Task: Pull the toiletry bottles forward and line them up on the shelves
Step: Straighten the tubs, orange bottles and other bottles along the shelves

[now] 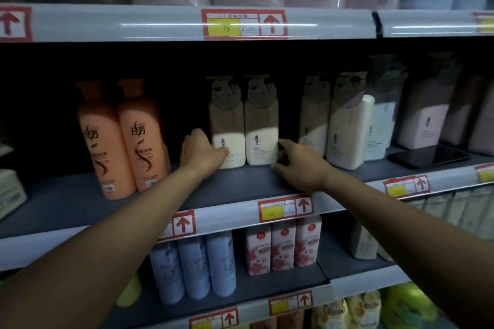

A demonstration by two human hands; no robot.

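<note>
We are working on the middle shelf, and our job right now is a pair of cream bottles that stand far back from the front edge. Our left hand is around the left side of the left cream bottle, with the thumb across its front and the other fingers hidden behind it, so it looks like a hold. Our right hand is by the bottom right corner of the right cream bottle; the fingers are bent a little and spread, and we cannot tell if they grip it or only touch it. The two bottles stand up straight and touch each other. The two orange bottles to the left sit closer to the front. We think the pull is just starting. Next we likely need to slide both cream bottles toward us together, keeping them upright, and stop them near the shelf edge.
</note>
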